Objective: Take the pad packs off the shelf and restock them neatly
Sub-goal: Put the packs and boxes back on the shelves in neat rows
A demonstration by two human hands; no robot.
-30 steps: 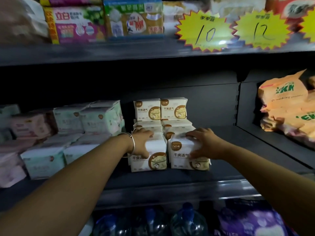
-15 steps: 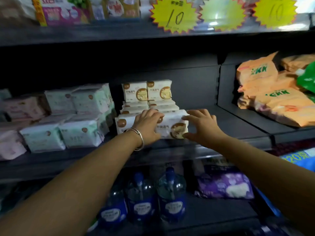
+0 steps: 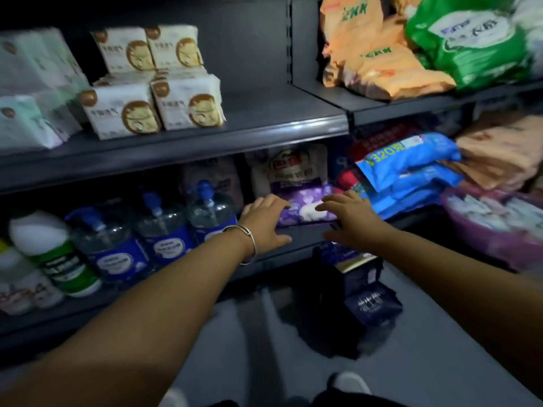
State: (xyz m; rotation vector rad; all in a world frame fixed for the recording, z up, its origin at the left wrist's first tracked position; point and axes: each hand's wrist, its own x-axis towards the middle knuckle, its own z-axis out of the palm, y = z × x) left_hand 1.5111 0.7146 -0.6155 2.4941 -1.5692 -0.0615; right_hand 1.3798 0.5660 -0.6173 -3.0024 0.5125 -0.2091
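- Since half a second ago, both hands have left the cream-and-brown pad packs (image 3: 152,110), which stand in a tidy block on the dark grey metal upper shelf (image 3: 205,136), and have dropped to the shelf below; the view has tipped down with them.
- The dark grey lower shelf (image 3: 305,235) carries a row of clear water bottles with blue labels and caps (image 3: 164,230) to the left. Stacked blue plastic packs (image 3: 411,174) lie to the right.
- Between those lies a flat purple soft-plastic pad pack with a white patch (image 3: 305,205), at the shelf's front edge, under a taller white-and-purple bag (image 3: 291,168).
- The left hand (image 3: 264,221) reaches to the purple pack's left end, fingers spread and fairly straight, fingertips at or touching it; it grips nothing.
- The right hand (image 3: 349,218) reaches to the right end, also wide open, its fingers over the pack's top.
- The step in hand looks like starting on the purple pack, with the cream block judged finished.
- The next move calls for both hands to close on the pack's ends and draw it out level, without dragging the bag above.
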